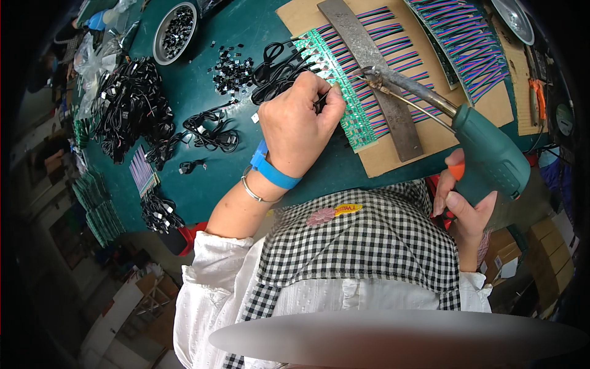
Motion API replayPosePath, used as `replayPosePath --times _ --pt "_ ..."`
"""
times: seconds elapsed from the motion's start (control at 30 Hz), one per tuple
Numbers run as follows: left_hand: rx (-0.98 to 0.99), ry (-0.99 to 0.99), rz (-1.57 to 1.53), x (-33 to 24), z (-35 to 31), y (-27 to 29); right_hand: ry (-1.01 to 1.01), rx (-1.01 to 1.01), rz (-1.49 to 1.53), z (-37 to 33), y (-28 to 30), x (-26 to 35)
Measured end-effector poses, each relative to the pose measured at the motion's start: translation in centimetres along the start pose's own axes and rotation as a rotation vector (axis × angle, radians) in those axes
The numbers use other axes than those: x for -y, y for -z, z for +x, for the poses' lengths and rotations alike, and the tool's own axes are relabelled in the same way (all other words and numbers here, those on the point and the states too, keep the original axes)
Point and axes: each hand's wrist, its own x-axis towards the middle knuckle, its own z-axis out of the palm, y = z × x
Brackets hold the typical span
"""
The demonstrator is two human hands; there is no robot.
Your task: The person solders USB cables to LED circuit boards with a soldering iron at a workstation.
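Observation:
My left hand (298, 120), with a blue strap and a bangle at the wrist, is closed in a pinch on a black cable (320, 103). Its fingertips are at the near edge of a green circuit board panel (359, 126); the cable's end is hidden. My right hand (466, 212) grips a green soldering gun (491, 147) with an orange trigger. The gun's tip reaches over the panel, just right of my left fingers. A flat metal bar (402, 126) lies across the multicoloured wires that run from the panel. More black cables (270, 71) lie along the panel's left edge.
Cardboard (384, 163) lies beneath the panel. A second wired panel (467, 49) is at the upper right. Small black parts (230, 71) are scattered left of the cables, near a metal bowl (161, 46) of similar parts. A large cable heap (132, 107) sits at the left.

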Motion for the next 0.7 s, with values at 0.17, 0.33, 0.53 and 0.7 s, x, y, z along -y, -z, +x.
replayPosePath --times 0.17,0.33,0.53,0.7 --pt "0.010 0.017 -0.003 -0.1 0.0 0.0 0.021 -0.001 -0.018 0.2 0.0 0.1" --pt "0.005 0.015 -0.014 -0.1 0.1 -0.1 0.022 0.003 -0.023 0.1 -0.2 0.1" --pt "0.097 0.098 -0.016 0.0 0.3 0.6 0.098 -0.025 -0.069 0.4 -0.8 0.1" --pt "0.103 0.205 -0.126 0.3 -1.3 3.6 0.099 0.007 -0.017 0.4 -0.8 0.4"
